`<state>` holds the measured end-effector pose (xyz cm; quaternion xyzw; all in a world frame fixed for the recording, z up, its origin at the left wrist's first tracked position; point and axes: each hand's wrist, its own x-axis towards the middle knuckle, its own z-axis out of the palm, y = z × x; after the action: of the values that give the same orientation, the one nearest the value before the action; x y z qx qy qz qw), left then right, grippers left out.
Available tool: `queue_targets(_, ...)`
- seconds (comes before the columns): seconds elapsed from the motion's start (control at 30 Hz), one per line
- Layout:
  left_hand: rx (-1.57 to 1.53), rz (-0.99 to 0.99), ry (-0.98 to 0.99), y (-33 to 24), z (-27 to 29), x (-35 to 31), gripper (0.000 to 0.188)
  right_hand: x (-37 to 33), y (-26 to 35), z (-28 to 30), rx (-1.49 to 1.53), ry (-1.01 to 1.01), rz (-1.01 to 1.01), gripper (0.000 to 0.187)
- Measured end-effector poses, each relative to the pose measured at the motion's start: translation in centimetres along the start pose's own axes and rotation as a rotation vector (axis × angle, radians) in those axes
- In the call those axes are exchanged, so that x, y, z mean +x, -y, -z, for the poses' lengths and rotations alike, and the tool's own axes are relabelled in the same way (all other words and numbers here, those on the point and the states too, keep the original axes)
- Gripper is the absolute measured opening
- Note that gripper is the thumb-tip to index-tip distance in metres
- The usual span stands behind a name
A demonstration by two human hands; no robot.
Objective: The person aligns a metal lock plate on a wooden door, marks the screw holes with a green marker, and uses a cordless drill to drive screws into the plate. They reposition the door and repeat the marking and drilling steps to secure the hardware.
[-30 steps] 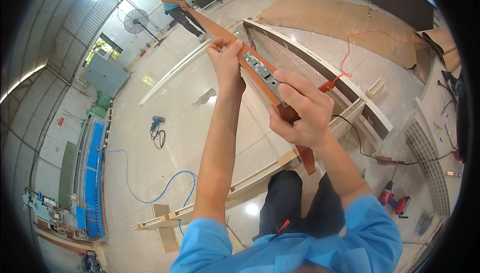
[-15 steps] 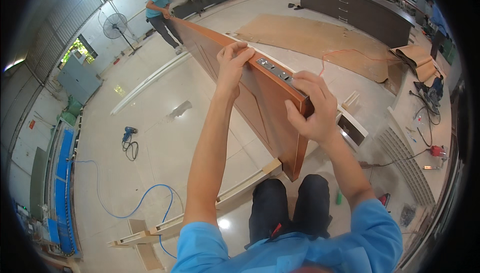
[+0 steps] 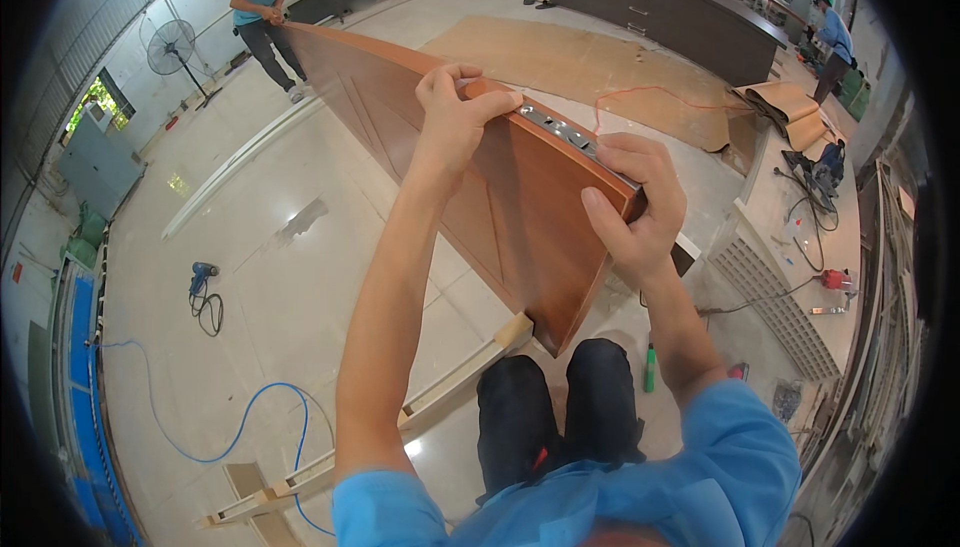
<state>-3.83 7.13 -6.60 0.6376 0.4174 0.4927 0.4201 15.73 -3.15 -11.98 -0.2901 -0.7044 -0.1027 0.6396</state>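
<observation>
A reddish-brown wooden door panel (image 3: 545,222) stands on its long edge, slanting away from me to the far left. Set into its upper edge near my end is a silver metal lock plate (image 3: 558,129). My left hand (image 3: 452,122) is closed over that edge just beyond the plate, its thumb touching the edge beside the plate's far end. Around the near top corner, my right hand (image 3: 645,207) grips the door, fingers across the edge and thumb on the near face. The door's bottom near corner rests by a pale wooden bar (image 3: 465,375).
A co-worker (image 3: 262,12) holds the door's far end. Heat-gun-like blue tool (image 3: 203,272) and blue hose (image 3: 240,432) lie on the floor at left. A cardboard sheet (image 3: 500,57), dark drawer cabinet (image 3: 650,17) and bench (image 3: 800,287) with tools stand beyond and right.
My view has swung to the right, so the scene sits further left. My left hand's thumb has stretched toward the lock plate. Both hands stay on the door.
</observation>
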Motion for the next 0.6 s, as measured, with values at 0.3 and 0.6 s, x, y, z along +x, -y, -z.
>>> queue_targets(0.3,-0.121,-0.131,-0.127,2.9,-0.8,-0.1,0.074,-0.1,1.0,0.0,-0.003,0.011,0.000,0.037)
queue_targets(0.6,0.016,-0.056,-0.008,5.0,3.1,2.9,0.041,-6.1,0.1,7.7,0.037,0.100,-0.364,0.044)
